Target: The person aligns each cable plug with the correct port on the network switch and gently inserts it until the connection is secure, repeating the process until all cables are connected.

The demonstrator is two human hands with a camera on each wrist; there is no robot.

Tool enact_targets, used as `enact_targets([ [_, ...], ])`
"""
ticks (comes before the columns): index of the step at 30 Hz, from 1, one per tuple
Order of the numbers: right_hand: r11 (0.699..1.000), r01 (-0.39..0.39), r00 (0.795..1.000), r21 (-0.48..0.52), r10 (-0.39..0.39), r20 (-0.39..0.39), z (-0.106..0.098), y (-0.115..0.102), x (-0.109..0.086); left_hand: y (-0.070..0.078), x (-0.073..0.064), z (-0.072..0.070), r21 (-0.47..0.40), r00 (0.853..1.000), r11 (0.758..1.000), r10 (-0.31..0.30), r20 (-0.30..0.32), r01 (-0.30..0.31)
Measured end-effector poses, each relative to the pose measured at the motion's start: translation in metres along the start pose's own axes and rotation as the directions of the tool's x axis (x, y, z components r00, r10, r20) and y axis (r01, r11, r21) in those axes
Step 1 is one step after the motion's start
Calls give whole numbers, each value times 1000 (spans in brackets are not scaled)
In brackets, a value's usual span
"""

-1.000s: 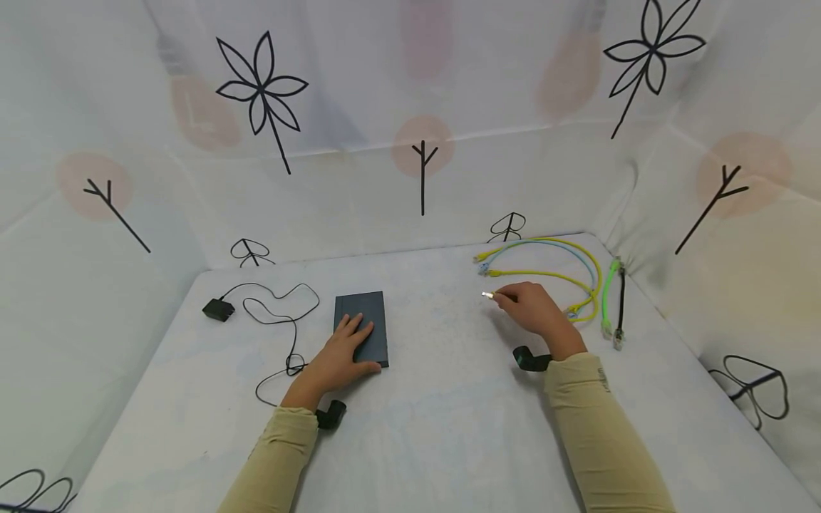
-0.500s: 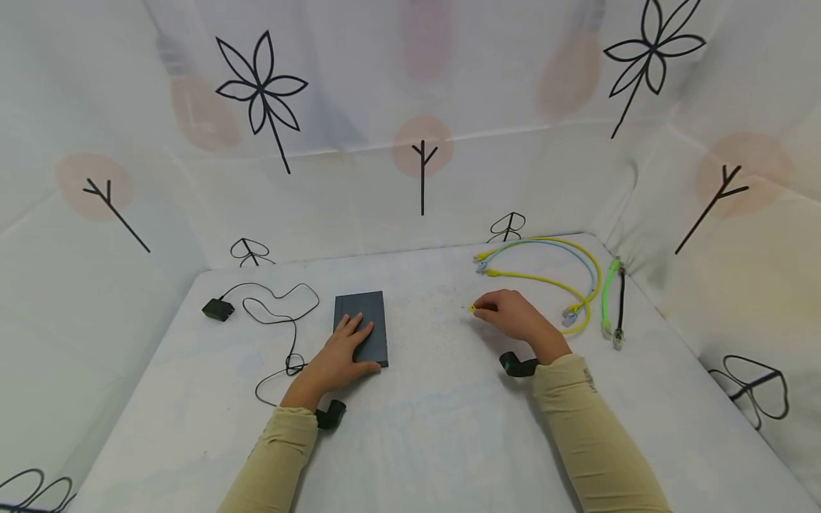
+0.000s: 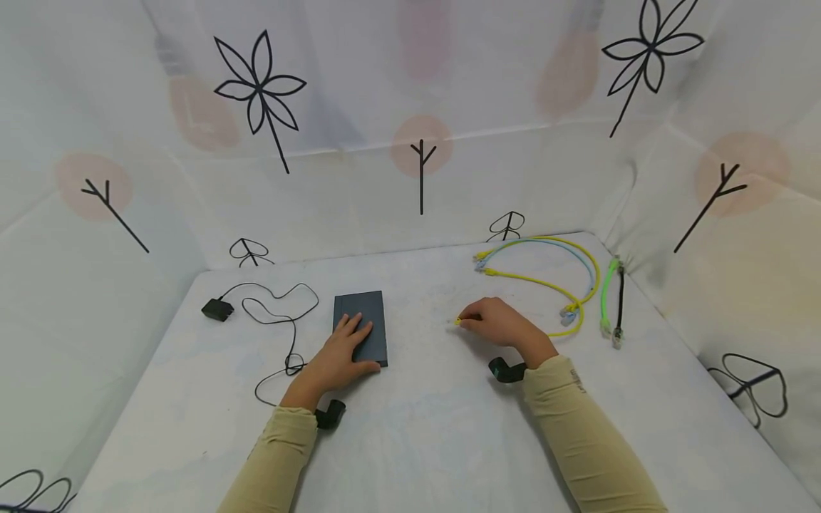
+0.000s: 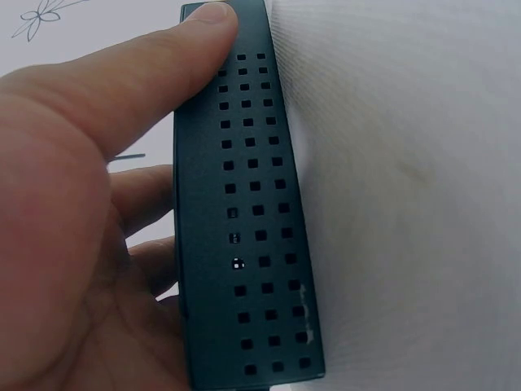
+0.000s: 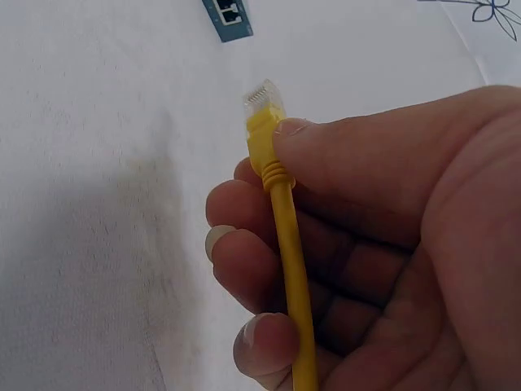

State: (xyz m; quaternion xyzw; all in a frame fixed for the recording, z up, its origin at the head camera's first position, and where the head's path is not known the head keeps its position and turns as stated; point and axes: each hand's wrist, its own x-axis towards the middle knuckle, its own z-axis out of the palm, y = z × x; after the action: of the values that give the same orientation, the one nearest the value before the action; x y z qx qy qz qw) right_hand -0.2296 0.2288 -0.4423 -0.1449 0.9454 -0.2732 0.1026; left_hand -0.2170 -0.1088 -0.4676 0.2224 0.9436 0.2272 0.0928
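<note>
My left hand (image 3: 340, 360) rests with spread fingers on a dark blue-grey network switch (image 3: 372, 342), which lies on the white table. In the left wrist view, the thumb (image 4: 191, 49) lies across one end of the switch's vented side (image 4: 252, 228). To the right of the switch, my right hand (image 3: 500, 324) pinches the plug end of a yellow Ethernet cable (image 5: 264, 138) between thumb and fingers. Its clear connector (image 5: 262, 96) points away from the hand, toward the switch's port side (image 5: 230, 16), with a gap between them. The cable runs back through the curled fingers.
A black power adapter (image 3: 218, 309) with a thin tangled cord (image 3: 295, 335) lies left of the switch. Another yellow cable and a light blue cable (image 3: 580, 260) curve at the back right. Beyond them lie a short green cable (image 3: 606, 299) and a short black cable (image 3: 620, 303).
My right hand has moved left and nearer to me, bringing the yellow plug closer to the switch and dragging its cable along. My left hand and the switch have stayed put.
</note>
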Motion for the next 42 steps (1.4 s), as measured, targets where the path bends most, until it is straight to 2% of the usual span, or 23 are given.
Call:
enact_targets([
  [13, 998, 57, 997, 10, -58, 44, 9, -15, 1, 1, 0, 0, -2, 1000, 1000, -1, 0, 1],
  [20, 990, 138, 989, -38, -136, 58, 11, -24, 0, 1, 0, 0, 3, 1000, 1000, -3, -3, 3],
  [28, 986, 139, 989, -95, -133, 69, 8, -41, -8, 3, 0, -1, 0, 1000, 1000, -10, -5, 10],
  [34, 968, 196, 980, -155, -187, 71, 8, -54, -13, 2, -1, 0, 6, 1000, 1000, -7, -5, 7],
  [42, 949, 272, 962, -156, -262, 82, 16, -66, -16, 1, 0, 1, 11, 1000, 1000, -11, -2, 11],
])
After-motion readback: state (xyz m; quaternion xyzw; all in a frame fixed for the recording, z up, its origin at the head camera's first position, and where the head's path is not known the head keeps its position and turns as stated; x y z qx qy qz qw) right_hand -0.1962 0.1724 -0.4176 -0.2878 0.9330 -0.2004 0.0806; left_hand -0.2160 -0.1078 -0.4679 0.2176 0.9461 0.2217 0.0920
